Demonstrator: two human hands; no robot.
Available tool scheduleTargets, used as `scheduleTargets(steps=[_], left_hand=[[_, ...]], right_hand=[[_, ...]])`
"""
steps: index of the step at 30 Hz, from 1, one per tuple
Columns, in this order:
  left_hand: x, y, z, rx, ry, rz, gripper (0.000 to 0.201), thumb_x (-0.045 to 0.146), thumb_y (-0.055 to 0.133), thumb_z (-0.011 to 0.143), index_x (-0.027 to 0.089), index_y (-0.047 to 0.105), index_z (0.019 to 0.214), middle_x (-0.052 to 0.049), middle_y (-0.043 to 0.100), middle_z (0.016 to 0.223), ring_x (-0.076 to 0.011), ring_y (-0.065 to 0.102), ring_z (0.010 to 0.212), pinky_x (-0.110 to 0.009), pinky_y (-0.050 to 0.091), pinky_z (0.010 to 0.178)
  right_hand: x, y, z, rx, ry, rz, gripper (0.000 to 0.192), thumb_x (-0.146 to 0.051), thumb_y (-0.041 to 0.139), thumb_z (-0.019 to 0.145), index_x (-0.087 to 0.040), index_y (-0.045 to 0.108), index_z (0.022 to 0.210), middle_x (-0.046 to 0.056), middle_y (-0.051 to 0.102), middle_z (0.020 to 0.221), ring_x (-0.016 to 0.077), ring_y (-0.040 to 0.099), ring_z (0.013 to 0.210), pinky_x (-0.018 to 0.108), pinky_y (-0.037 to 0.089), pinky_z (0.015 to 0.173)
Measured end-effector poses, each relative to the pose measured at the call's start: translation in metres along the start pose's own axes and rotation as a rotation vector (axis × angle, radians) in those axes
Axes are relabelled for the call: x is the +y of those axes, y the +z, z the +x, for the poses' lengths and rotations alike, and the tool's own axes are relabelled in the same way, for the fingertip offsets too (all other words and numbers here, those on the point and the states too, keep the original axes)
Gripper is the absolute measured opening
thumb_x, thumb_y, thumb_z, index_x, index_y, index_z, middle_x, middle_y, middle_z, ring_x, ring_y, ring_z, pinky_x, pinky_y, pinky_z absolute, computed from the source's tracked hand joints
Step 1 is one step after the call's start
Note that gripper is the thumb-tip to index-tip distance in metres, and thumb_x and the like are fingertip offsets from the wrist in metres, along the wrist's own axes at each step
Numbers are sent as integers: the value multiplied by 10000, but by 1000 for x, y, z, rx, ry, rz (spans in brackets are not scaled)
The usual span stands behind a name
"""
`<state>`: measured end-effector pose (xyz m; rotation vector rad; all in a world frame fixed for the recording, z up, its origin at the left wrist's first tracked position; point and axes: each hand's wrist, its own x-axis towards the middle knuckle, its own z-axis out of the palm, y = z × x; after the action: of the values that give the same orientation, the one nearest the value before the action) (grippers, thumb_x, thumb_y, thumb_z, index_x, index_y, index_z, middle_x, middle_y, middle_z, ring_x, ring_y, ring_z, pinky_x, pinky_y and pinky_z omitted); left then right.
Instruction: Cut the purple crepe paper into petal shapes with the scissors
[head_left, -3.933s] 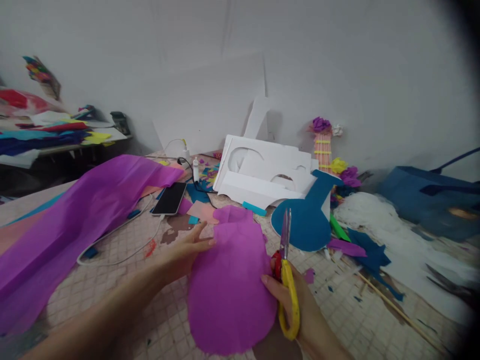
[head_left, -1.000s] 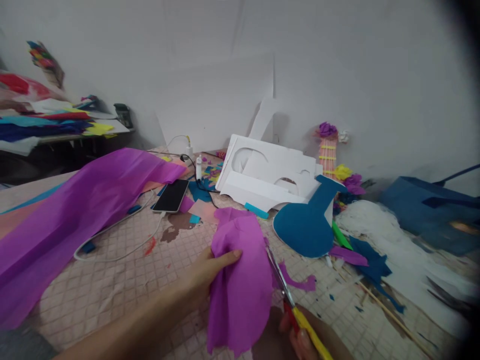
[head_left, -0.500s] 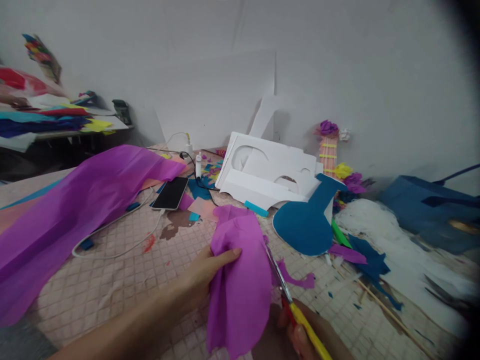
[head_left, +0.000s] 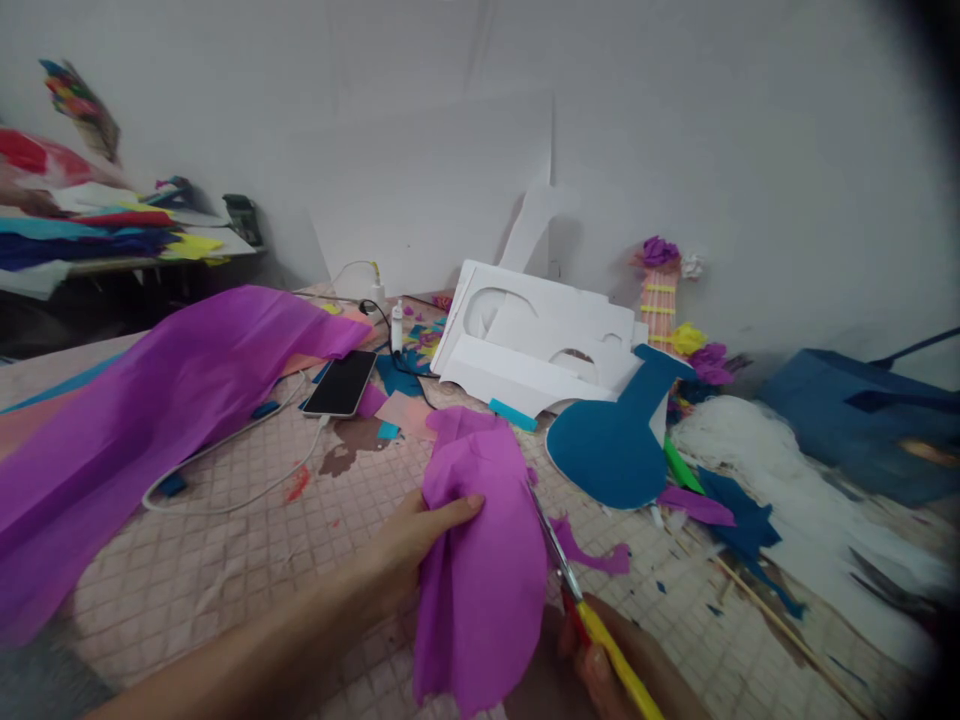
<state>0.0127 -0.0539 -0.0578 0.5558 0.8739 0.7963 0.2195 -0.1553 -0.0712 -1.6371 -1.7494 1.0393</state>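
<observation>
Left hand: the left hand (head_left: 409,545) pinches the near edge of a rounded piece of purple crepe paper (head_left: 480,560), thumb on top, lifting it off the worktop so its free edge meets the blades.
Right hand: the right hand (head_left: 607,670), low in the view and partly cut off, is closed around the yellow-and-red-handled scissors (head_left: 581,610).
Scissors: the blades point up and away along the paper's right edge, seemingly part open.
Offcut: a thin purple paper strip (head_left: 596,555) curls just right of the blades.
Worktop: a pink quilted worktop (head_left: 225,560) littered with paper scraps.
Nearby: a teal guitar-shaped card cutout (head_left: 611,440) beyond the scissors, white foam board with cut-out holes (head_left: 532,350) behind it.
Left side: a long purple crepe sheet (head_left: 150,410), and a black phone on a white cable (head_left: 341,385).
</observation>
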Motion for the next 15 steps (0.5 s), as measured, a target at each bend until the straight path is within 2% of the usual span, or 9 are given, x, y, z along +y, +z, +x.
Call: scheduleTargets(steps=[4, 10, 15], left_hand=[[2, 2, -1, 10, -1, -13, 394, 254, 763, 655, 146, 609, 1001, -76, 718, 880, -187, 675, 728, -297, 549, 714], [2, 1, -1, -10, -5, -25, 413, 252, 768, 649, 135, 607, 1010, -86, 717, 894, -194, 675, 726, -308, 553, 708], [2, 1, 0, -6, -1, -1, 418, 259, 765, 657, 136, 601, 1022, -94, 715, 923, -195, 676, 756, -301, 551, 717]], right_hand=[[1, -1, 1, -1, -24, -36, 595, -770, 251, 779, -226, 484, 712, -50, 417, 496, 117, 424, 461, 229, 308, 422], [2, 1, 1, 69, -72, -153, 579, -728, 258, 812, -219, 505, 690, -4, 559, 551, 134, 512, 494, 248, 363, 469], [-15, -1, -5, 171, -57, -117, 563, -726, 306, 798, -223, 530, 681, 19, 611, 573, 163, 571, 517, 256, 413, 485]])
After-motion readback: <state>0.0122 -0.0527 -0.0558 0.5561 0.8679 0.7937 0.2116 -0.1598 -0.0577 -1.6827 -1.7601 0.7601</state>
